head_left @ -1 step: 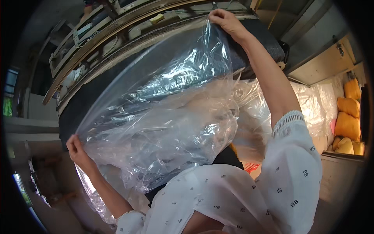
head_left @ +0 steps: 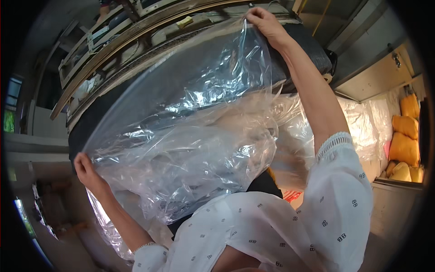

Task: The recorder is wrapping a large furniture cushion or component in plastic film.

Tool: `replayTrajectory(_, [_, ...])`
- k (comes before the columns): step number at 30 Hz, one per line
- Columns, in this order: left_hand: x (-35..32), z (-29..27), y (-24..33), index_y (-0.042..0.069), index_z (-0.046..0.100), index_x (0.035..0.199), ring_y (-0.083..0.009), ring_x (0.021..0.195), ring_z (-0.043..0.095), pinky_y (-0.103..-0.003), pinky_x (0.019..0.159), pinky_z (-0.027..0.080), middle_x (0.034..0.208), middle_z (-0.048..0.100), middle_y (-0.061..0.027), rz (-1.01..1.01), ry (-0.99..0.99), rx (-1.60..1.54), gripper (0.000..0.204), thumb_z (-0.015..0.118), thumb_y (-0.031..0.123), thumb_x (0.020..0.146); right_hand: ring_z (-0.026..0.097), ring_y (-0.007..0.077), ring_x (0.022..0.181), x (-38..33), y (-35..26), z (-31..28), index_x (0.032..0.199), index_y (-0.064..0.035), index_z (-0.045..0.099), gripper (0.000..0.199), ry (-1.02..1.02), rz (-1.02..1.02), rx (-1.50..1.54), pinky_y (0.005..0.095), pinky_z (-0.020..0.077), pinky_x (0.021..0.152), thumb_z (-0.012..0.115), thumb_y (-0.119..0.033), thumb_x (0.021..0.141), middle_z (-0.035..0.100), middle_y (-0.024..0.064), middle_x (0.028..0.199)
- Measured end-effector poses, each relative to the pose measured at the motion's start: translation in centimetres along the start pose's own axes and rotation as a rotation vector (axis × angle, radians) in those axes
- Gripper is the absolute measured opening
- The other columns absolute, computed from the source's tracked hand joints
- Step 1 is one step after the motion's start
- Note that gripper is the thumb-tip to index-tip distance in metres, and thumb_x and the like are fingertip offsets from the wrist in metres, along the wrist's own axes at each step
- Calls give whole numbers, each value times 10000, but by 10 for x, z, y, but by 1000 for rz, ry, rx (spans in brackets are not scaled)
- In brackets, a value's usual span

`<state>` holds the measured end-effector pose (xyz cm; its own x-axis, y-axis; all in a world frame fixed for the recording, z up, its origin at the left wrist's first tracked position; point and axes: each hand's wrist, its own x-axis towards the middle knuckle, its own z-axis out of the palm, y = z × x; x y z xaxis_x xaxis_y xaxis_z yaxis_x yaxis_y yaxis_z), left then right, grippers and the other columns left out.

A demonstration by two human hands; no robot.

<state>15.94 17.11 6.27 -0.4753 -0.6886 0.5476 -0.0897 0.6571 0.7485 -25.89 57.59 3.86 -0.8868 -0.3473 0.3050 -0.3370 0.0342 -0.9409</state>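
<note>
A large sheet of clear plastic film [head_left: 181,136] stretches between my two hands, its far edge pulled into a long line. My right hand [head_left: 265,25], far out at the top, pinches one corner of it. Low at the left, my left hand [head_left: 88,172] grips the other end of that edge with closed fingers. The film hangs in shiny folds toward my body. Through it and behind it shows a dark padded surface [head_left: 301,47], partly covered by the film. Whether the film has one layer or several, I cannot tell.
A machine frame with long rails [head_left: 104,56] runs along the far side, with a small yellow piece [head_left: 185,21] lying on it. More clear plastic [head_left: 367,124] lies to the right, near several orange bundles [head_left: 404,147] and an open panel [head_left: 376,75].
Both hands have shifted slightly, the left one up and outward, the right one a little up. The film's far edge now bows outward more between them.
</note>
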Motion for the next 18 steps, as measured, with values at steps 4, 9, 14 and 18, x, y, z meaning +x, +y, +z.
replayTrajectory(4, [53,38,-26,58,566,1025,-84,841,490,-242,758,405,933,551,0,-203,112,-334,234,549,252,895,529,101,670,2,-12,36,887,-56,557,108,405,87,329,220,423,625,520,-158,880,583,6,839])
replayTrajectory(9, [100,97,-108,40,622,931,-74,767,521,-215,698,418,848,588,5,-8,63,-124,214,617,240,855,568,233,679,4,36,42,894,-47,573,152,545,-130,-431,343,455,645,594,-167,803,593,96,824])
replayTrajectory(14, [126,131,-102,18,658,892,-89,741,543,-236,696,424,797,630,-31,-76,7,-52,266,647,271,809,571,273,803,17,42,28,837,-44,633,176,552,-155,-573,363,441,743,628,-201,759,590,118,827])
replayTrajectory(18, [135,146,-90,22,663,890,-94,741,547,-239,694,424,775,631,-38,-72,29,10,275,654,281,799,571,275,795,24,43,25,843,-44,644,199,534,-120,-662,360,442,736,634,-218,747,592,121,825])
